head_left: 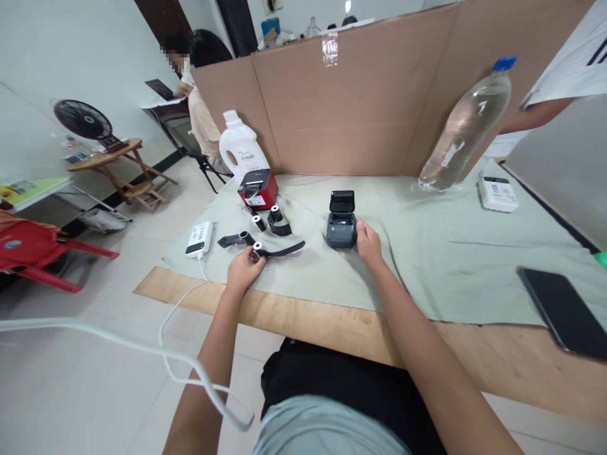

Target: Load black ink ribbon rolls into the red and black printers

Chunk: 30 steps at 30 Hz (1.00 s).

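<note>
My left hand (245, 270) has its fingers closed round a small roll of black strip (258, 248) with a white core, near the front of the cloth. A loose tail of the strip stretches to the right. Several similar black rolls (258, 222) lie just behind it, some partly unwound. My right hand (368, 243) grips the right side of a small dark grey portable printer (341, 232), which stands on the cloth. The printer's lid (342, 201) is raised; its inside is too small to make out.
Behind the rolls stand a red-and-black box-shaped device (265, 189) and a white jug (244, 148). White power banks (199, 239) lie at both sides. A water bottle (467, 126) leans by the cardboard partition (341, 114). A phone (564, 309) lies right; a white cable (180, 303) hangs left.
</note>
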Each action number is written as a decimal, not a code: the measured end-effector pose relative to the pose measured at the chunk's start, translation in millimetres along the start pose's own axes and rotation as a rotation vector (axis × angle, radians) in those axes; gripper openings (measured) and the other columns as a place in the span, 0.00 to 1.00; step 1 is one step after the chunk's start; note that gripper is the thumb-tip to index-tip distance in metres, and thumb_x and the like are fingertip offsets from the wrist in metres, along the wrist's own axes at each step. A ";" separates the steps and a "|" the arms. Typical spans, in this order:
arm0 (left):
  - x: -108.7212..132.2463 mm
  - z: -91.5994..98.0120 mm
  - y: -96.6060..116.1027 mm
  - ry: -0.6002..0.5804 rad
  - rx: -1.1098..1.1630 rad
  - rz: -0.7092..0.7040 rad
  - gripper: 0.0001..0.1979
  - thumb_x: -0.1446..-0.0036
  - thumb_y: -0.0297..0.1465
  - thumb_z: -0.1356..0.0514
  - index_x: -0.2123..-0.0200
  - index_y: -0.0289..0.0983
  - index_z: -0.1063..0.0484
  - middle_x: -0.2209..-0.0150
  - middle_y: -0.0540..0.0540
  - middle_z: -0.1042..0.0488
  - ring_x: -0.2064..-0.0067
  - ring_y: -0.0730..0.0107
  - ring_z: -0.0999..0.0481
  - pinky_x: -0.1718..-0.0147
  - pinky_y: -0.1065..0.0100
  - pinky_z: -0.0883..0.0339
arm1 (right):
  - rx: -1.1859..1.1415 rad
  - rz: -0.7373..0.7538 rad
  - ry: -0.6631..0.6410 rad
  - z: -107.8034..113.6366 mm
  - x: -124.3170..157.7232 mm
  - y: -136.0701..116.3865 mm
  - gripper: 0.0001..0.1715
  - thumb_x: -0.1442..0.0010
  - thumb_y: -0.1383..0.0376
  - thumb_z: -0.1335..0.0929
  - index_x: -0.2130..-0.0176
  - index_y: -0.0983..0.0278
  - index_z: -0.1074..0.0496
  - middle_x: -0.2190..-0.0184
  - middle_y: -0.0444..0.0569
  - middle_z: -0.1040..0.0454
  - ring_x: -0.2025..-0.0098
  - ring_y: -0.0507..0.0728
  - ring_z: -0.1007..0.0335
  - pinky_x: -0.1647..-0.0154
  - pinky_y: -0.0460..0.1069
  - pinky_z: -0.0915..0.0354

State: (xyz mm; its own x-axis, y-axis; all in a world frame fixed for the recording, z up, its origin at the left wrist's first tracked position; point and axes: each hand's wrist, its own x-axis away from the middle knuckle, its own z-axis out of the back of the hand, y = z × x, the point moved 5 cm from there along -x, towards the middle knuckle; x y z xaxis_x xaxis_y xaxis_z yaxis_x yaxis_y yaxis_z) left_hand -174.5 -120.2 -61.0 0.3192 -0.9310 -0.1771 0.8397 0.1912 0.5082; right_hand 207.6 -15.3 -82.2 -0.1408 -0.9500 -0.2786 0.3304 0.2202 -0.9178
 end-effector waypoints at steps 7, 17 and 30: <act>-34.2 44.8 5.5 0.352 0.049 -0.066 0.16 0.41 0.35 0.43 0.55 0.37 0.21 0.64 0.46 0.22 0.64 0.63 0.26 0.58 0.65 0.33 | -0.001 0.007 0.008 0.5 0.6 -1.2 0.39 0.30 0.44 0.44 0.43 0.68 0.23 0.42 0.60 0.23 0.37 0.68 0.29 0.34 0.62 0.38; -134.3 9.4 79.2 -0.070 -0.285 -0.201 0.22 0.37 0.41 0.41 0.42 0.43 0.22 0.48 0.43 0.18 0.46 0.55 0.23 0.48 0.63 0.33 | -0.027 -0.009 0.025 -0.9 -2.2 3.8 0.38 0.32 0.42 0.42 0.45 0.65 0.22 0.42 0.59 0.22 0.37 0.68 0.29 0.34 0.62 0.38; -70.6 -22.7 183.3 0.141 -0.141 -0.488 0.31 0.35 0.31 0.41 0.29 0.42 0.39 0.46 0.40 0.20 0.47 0.56 0.22 0.47 0.62 0.33 | 0.044 0.149 -0.137 -19.9 -28.5 -96.8 0.18 0.35 0.56 0.33 0.53 0.64 0.21 0.59 0.53 0.19 0.60 0.58 0.25 0.53 0.52 0.31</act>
State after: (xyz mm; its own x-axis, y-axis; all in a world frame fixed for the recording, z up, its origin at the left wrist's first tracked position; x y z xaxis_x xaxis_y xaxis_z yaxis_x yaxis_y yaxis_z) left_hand -33.1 -12.4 25.6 -0.0755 -0.8731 -0.4817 0.9534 -0.2048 0.2217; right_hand 161.1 -5.1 9.0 0.0397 -0.9295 -0.3667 0.3786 0.3536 -0.8554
